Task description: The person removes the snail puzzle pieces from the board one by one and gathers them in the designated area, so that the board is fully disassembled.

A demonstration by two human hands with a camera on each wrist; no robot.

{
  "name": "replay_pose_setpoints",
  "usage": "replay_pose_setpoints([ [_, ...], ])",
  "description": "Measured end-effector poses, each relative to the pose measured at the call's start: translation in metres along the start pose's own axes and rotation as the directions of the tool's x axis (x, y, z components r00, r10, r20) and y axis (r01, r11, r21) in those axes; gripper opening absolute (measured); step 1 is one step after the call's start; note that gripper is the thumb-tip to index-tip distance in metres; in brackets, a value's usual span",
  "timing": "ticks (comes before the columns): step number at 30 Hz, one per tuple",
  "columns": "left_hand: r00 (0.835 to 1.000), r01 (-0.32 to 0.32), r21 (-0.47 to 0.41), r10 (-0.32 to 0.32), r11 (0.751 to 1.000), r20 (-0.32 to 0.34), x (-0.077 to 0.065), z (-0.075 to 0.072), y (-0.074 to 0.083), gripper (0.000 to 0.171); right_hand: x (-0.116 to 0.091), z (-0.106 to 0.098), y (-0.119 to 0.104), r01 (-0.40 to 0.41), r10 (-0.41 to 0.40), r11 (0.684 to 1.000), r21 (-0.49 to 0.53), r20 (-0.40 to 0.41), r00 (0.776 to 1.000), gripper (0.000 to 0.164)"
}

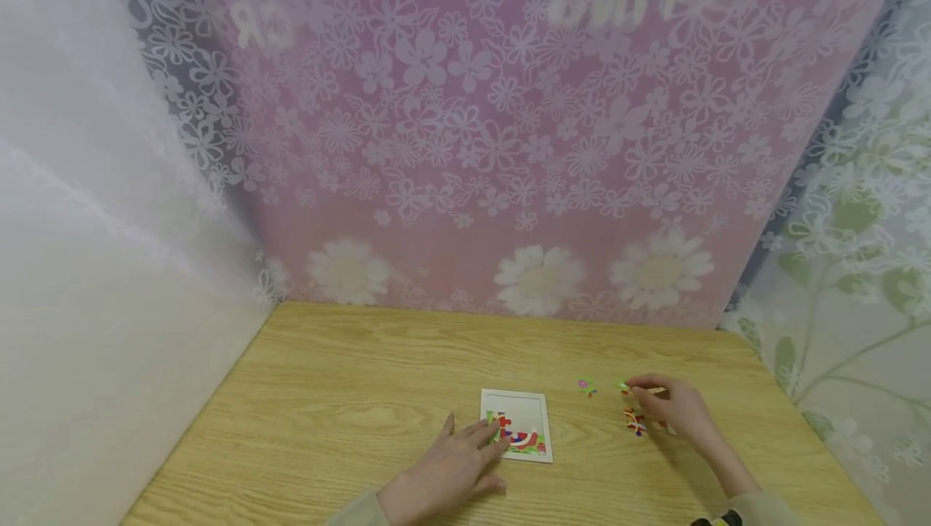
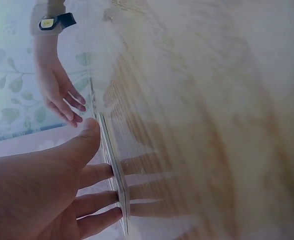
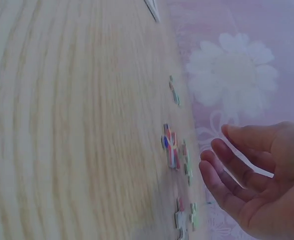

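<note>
A small white-framed jigsaw tray [image 1: 525,406] lies on the table, its near part filled with red, green and white puzzle pieces [image 1: 525,439]. My left hand [image 1: 454,461] rests at the tray's left side, fingertips over its edge. In the left wrist view, the fingers of the left hand [image 2: 52,185] lie against the thin tray. Loose puzzle pieces [image 1: 633,421] are spread to the right. Above them hovers my right hand [image 1: 680,413], fingers loosely bent. The right wrist view has the right hand [image 3: 266,180] apart from the puzzle pieces [image 3: 171,147], with nothing between thumb and fingers.
Another loose piece [image 1: 586,386] lies between the tray and the right hand's group. The wooden table [image 1: 349,380] meets a pink flowered backdrop [image 1: 436,187] at the back. A pale wall [image 1: 109,267] stands at the left and a leaf-patterned one [image 1: 858,292] at the right.
</note>
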State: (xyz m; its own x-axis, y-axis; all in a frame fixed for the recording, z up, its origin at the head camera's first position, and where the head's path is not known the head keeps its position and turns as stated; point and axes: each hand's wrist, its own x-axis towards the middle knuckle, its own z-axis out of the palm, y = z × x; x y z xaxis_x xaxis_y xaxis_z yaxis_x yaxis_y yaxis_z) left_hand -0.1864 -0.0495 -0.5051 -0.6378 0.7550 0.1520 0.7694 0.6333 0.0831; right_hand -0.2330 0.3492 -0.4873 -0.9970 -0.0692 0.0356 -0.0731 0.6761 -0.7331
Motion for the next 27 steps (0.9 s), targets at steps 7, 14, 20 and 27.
replay_pose_setpoints([
  [7,1.000,0.013,-0.001,-0.013,1.000,0.012,-0.001,-0.002,0.002,0.059,0.001,0.003,-0.014,0.008,-0.007,1.000,0.028,-0.013,1.000,0.040],
  [14,1.000,0.016,0.017,-0.016,1.000,0.018,-0.001,0.001,0.001,0.060,0.007,0.018,-0.030,0.092,-0.091,0.981,0.172,-0.013,0.996,0.037],
  [20,0.999,0.028,0.008,-0.028,1.000,0.044,-0.001,0.003,0.001,0.062,0.014,0.034,-0.041,0.153,-0.159,0.957,0.247,0.008,0.987,0.036],
  [27,0.997,0.038,-0.032,-0.036,0.999,0.062,-0.001,0.003,0.001,0.064,0.022,0.058,-0.055,0.134,-0.145,0.959,0.252,0.028,0.989,0.035],
])
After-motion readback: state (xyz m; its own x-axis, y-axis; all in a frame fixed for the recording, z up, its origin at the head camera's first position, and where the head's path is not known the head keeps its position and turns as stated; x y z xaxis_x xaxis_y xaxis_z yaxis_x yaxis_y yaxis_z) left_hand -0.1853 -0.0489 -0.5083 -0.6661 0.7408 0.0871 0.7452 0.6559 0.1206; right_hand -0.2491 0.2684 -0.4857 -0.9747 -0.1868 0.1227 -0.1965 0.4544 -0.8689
